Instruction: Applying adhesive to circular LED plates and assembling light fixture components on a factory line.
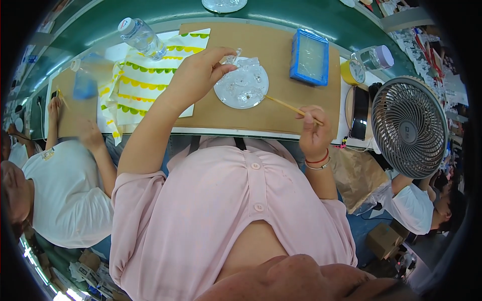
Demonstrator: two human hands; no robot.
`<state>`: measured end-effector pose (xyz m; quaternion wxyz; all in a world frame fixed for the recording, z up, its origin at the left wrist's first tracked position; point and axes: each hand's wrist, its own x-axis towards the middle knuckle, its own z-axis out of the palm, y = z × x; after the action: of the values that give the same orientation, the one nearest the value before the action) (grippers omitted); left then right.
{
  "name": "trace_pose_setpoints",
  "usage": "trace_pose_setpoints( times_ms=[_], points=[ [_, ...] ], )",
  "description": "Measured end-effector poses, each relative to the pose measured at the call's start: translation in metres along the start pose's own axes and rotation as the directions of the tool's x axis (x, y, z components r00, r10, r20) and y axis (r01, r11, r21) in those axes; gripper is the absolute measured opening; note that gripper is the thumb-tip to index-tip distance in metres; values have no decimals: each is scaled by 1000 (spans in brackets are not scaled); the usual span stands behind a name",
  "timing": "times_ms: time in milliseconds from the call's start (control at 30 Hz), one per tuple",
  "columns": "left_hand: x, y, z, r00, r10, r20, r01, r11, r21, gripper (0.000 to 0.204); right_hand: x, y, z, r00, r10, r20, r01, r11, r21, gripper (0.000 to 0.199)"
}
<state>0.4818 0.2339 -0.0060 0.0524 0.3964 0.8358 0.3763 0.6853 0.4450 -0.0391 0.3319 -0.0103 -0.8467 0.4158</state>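
A: What are the hands doing?

B: The left hand (197,75) is pinching a small clear piece (232,58) between thumb and forefinger, over the upper left rim of the round clear dish (241,85). The right hand (314,131) is curling shut around a thin wooden stick (292,108), whose tip is reaching the dish's right edge.

A: Where is the dish sitting?

B: It is lying on a brown cardboard mat (281,103) on the bench, right in front of the person.

A: Any packages or marked things?

B: A blue rectangular box with a pale, cloudy top (309,56) is resting on the mat, up and to the right of the dish. Beyond it a yellow roll of tape (353,71) is sitting beside a clear jar with a lilac lid (377,57). To the left, white sheets with green and yellow scalloped bands (145,80) are lying partly under the left forearm, with a clear water bottle (142,38) on top.

A: Anything crowding the space?

B: A grey desk fan (409,127) is standing at the right, near a black phone (359,113). A neighbour in a white shirt (65,193) is working at the left.
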Motion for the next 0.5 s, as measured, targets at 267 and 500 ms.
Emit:
trace_pose_setpoints(
  times_ms=[267,500],
  points=[
    [15,21,-17,995,-6,-103,0,999,-54,25,-9,14,-28,984,-23,-177,58,979,194,9],
    [125,82,-13,944,324,64,-330,924,191,21,-9,28,-55,903,-383,-195,360,922,-145,16]
  ],
)
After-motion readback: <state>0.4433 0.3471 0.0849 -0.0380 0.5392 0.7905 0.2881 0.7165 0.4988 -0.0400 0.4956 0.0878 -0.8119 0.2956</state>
